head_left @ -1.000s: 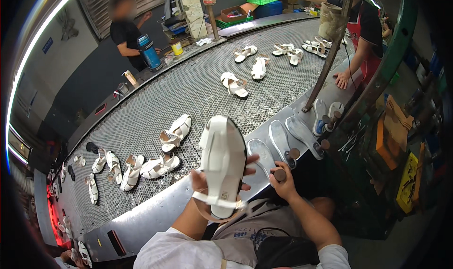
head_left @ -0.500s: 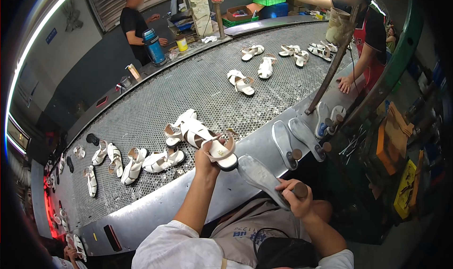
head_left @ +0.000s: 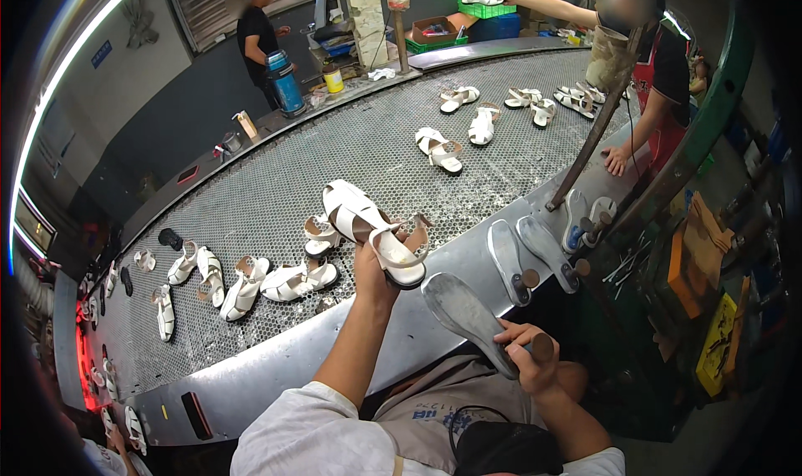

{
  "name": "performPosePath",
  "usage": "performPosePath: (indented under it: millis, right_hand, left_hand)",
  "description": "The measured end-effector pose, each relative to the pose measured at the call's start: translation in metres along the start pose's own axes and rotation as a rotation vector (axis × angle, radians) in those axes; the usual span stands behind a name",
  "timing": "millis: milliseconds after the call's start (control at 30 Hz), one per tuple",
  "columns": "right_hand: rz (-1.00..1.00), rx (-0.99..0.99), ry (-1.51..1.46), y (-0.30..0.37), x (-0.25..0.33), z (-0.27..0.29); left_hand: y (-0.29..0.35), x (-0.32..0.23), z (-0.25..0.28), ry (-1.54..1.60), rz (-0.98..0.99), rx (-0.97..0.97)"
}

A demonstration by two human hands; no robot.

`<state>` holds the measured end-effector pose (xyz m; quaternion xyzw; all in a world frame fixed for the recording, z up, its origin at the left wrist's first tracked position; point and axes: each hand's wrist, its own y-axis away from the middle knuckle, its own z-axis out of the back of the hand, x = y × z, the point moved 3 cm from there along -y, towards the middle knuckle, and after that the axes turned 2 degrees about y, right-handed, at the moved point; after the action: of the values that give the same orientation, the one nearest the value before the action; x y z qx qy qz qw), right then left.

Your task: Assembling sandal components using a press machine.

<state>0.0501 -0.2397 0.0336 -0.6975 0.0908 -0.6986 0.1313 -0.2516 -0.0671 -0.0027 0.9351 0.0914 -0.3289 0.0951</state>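
White shows first: one sandal up in the left hand, raised over the near side of the mesh-topped counter, fingers closed round its heel part, some hidden beneath. Over to the right hand, fingers curled snugly about the knobbed end of a grey sole-shaped plate, its broad tip just beside the sandal's heel. Writing now: blue lettering on the grey apron, and a blue sign on the wall, too small to read. Edge watch: the plate reaches over the bare metal rim, and a wide stretch of mesh runs up to three white sandals beyond. Counting up: one sandal right behind the held one, five clear ones left of that; two knobbed plates on the rim, two more by the post.
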Motion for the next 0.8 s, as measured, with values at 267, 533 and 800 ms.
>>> performPosePath:
  millis: [267,533,800]
  right_hand:
    - [0.011,0.009,-0.031,0.003,0.011,-0.014]
    - [0.096,-0.183,0.181,-0.006,0.020,-0.052]
    - [0.350,-0.202,0.578,-0.012,0.027,-0.053]
  left_hand:
    - [0.009,0.002,0.002,-0.114,-0.085,0.101]
    - [0.118,0.064,-0.056,-0.346,0.171,0.290]
    - [0.134,0.046,-0.076,-0.138,0.368,0.332]
